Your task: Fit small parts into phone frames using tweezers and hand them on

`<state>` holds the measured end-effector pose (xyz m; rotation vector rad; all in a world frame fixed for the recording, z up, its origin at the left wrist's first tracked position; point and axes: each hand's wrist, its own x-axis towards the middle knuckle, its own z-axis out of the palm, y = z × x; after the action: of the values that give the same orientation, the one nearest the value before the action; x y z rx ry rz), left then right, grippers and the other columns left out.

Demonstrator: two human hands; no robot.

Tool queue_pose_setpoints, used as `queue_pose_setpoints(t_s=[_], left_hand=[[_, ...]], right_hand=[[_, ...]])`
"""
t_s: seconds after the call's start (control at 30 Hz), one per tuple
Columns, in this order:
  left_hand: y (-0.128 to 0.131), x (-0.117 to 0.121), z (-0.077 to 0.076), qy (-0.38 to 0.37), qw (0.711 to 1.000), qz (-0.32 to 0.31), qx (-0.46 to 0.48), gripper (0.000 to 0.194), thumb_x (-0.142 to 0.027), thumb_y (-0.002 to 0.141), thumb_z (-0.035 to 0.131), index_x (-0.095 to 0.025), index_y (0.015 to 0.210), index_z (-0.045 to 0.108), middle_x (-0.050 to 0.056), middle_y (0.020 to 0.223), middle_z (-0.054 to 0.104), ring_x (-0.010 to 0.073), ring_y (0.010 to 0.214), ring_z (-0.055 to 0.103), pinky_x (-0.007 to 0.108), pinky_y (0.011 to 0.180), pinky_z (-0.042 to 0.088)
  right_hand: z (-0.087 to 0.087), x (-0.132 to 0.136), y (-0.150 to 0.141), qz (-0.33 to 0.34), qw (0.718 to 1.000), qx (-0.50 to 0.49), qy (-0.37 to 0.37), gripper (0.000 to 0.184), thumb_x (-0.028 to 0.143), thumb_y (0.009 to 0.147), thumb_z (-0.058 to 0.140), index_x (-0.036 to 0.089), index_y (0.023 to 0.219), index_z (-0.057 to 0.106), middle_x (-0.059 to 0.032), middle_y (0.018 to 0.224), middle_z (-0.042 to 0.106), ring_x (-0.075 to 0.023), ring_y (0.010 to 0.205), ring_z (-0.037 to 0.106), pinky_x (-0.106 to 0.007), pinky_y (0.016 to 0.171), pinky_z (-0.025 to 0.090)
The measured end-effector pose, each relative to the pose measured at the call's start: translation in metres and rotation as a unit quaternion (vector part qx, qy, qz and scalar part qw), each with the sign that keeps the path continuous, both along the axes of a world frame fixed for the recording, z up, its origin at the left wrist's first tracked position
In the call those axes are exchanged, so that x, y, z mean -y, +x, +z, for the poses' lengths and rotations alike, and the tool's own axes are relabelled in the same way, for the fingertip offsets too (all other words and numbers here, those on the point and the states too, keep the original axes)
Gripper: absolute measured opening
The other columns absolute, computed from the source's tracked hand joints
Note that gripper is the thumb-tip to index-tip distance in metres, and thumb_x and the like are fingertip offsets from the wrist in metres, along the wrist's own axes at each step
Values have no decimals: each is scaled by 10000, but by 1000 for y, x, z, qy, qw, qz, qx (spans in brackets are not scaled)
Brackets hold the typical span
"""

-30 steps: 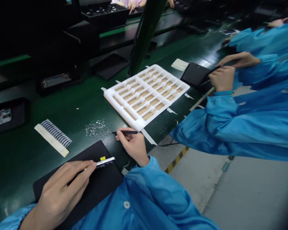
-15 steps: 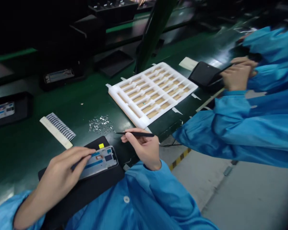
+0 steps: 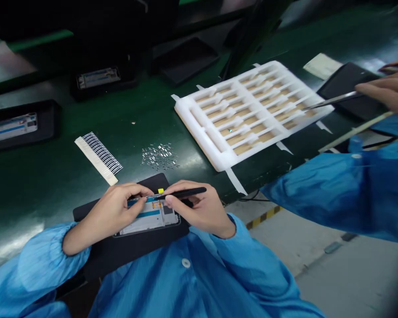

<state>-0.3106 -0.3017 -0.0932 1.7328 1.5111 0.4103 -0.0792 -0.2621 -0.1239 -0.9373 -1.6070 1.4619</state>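
A phone frame (image 3: 150, 217) lies face-up in a black holder (image 3: 132, 245) at the near edge of the green bench. My left hand (image 3: 116, 211) rests on the frame's left side, fingers curled over its top edge. My right hand (image 3: 199, 208) pinches black tweezers (image 3: 182, 193), whose tip sits at the frame's top edge beside a small yellow tab (image 3: 160, 191). Just beyond the holder lies a scatter of tiny silver parts (image 3: 159, 156).
A white foam tray (image 3: 199, 128) with slotted rows sits to the right, taped down. A barcode label strip (image 3: 99, 157) lies to the left. Black holders with phone frames (image 3: 15, 126) stand further back. A co-worker's hand (image 3: 389, 90) with tweezers reaches over the tray at right.
The phone frame was laid flat into the holder and my left hand settled on it. My right hand brought the tweezers from near the silver parts to the frame's top edge.
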Motion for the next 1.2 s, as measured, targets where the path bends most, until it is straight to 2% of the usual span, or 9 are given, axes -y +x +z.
queue_pose_setpoints(t_s=[0.17, 0.5, 0.8, 0.97, 1.07, 1.2], left_hand=[[0, 1, -3, -1, 1000, 9, 1, 272, -331, 989, 561, -302, 1128, 794, -21, 1107, 804, 161, 816, 733, 236, 509, 462], [2, 1, -1, -11, 1000, 27, 2, 256, -328, 981, 587, -306, 1108, 809, -31, 1097, 805, 149, 823, 740, 217, 493, 432], [9, 2, -2, 15, 999, 48, 1, 196, -347, 965, 637, -290, 1010, 819, -38, 1013, 816, 144, 850, 745, 219, 613, 493], [12, 2, -5, 37, 997, 60, 1, 180, -308, 951, 645, -278, 990, 817, -28, 982, 815, 141, 828, 736, 212, 577, 473], [13, 2, -7, 36, 997, 72, 4, 173, -296, 938, 648, -278, 967, 817, -33, 957, 812, 132, 787, 730, 213, 569, 473], [15, 1, -8, 39, 996, 83, -3, 156, -272, 906, 658, -269, 936, 811, -34, 924, 809, 142, 800, 737, 226, 614, 493]], right_hand=[[0, -1, -2, 17, 1000, 13, 11, 92, 240, 918, 742, 193, 932, 820, -56, 867, 799, -177, 687, 769, -260, 585, 644], [-2, 0, -3, -2, 1000, 17, 10, 87, 228, 911, 752, 163, 926, 808, -80, 893, 806, -178, 707, 778, -249, 594, 644], [-3, 1, -5, -26, 999, 10, 16, 76, 214, 901, 754, 166, 914, 811, -76, 881, 803, -172, 678, 769, -250, 576, 644], [-6, 3, -5, -34, 999, 17, 26, 67, 203, 894, 762, 165, 911, 815, -79, 884, 805, -175, 688, 772, -252, 580, 641], [-6, 3, -5, -36, 998, 17, 45, 63, 180, 895, 759, 169, 919, 816, -77, 876, 807, -181, 712, 777, -247, 578, 632], [-6, 4, -4, -46, 993, 15, 111, 106, 126, 893, 742, 169, 949, 820, -89, 897, 813, -191, 771, 787, -262, 634, 643]])
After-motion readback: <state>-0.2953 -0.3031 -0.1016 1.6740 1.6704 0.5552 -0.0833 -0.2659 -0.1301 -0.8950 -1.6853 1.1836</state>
